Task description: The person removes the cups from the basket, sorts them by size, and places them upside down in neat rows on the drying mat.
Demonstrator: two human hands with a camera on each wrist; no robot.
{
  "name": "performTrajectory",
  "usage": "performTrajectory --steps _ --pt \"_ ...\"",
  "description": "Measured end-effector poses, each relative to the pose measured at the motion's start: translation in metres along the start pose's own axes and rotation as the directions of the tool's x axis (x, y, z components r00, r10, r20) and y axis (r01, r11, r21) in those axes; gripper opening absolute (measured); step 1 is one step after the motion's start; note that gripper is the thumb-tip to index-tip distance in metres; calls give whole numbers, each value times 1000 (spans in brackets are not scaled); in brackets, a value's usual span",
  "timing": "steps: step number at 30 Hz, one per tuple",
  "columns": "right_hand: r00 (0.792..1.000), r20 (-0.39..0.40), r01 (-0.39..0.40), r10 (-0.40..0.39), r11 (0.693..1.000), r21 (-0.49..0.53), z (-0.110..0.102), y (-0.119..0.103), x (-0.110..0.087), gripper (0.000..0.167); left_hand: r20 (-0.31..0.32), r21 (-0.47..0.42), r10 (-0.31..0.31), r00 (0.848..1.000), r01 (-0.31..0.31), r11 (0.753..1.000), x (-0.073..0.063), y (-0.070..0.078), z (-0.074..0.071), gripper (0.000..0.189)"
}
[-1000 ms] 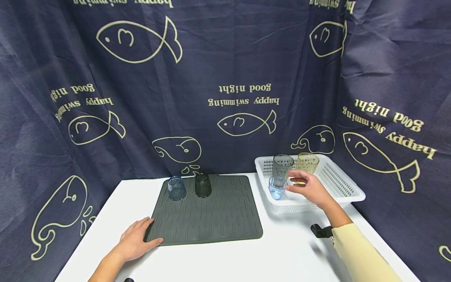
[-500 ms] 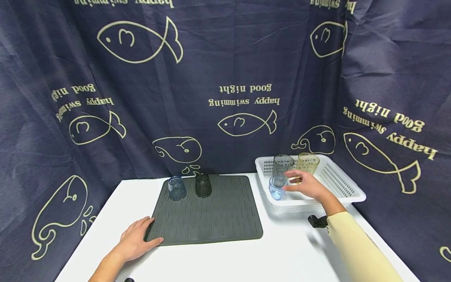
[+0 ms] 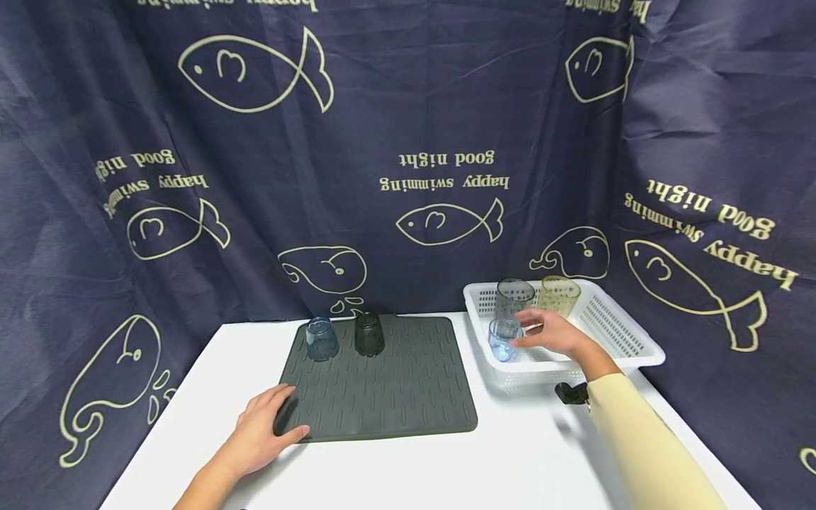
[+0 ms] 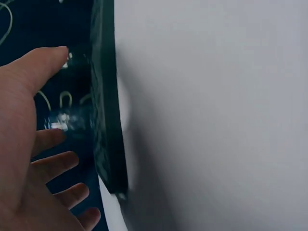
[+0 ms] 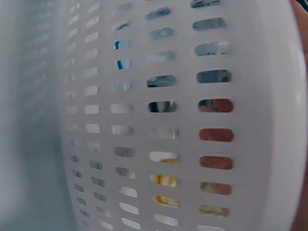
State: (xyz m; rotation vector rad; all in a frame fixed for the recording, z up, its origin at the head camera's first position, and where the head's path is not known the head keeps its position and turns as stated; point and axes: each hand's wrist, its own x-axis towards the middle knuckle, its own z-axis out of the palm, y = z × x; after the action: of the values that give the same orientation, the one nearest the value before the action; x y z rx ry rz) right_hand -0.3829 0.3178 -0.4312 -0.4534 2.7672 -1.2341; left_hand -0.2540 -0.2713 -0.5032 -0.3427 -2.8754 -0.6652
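In the head view, a small light-blue drinking glass (image 3: pixel 502 342) stands upright in the near left corner of the white basket (image 3: pixel 612 361). My right hand (image 3: pixel 551 334) holds this glass at its right side, thumb in front and fingers curled by the rim. Seen from the right wrist, the perforated basket wall (image 5: pixel 250 120) covers most of that hand. My left hand (image 3: pixel 258 432) is at the near left corner of the dark grey drying mat (image 3: pixel 395 397), its fingers spread. From the left wrist, the fingers and thumb (image 4: pixel 50 60) stand apart with nothing between them.
Behind the light-blue glass, a tall grey glass (image 3: pixel 512 301) and a yellow glass (image 3: pixel 561 296) share the basket. A blue glass (image 3: pixel 321 341) and a black glass (image 3: pixel 368 336) stand upside down on the mat's far side. A dark curtain (image 3: pixel 357 177) hangs behind the white table (image 3: pixel 382 474).
My right hand has moved slightly left, bringing thumb and fingers in around the light-blue glass. My left hand has shifted a little right and forward at the mat's corner.
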Motion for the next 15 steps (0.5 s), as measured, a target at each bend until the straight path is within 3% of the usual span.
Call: performTrajectory --steps 9,15 --pt "999 42 -35 33 998 46 2 4 2 77 -61 -126 102 993 -109 986 -11 40 9 76" --pt "997 60 -53 50 998 45 4 7 8 78 -45 -171 107 993 -113 979 -18 63 15 73"
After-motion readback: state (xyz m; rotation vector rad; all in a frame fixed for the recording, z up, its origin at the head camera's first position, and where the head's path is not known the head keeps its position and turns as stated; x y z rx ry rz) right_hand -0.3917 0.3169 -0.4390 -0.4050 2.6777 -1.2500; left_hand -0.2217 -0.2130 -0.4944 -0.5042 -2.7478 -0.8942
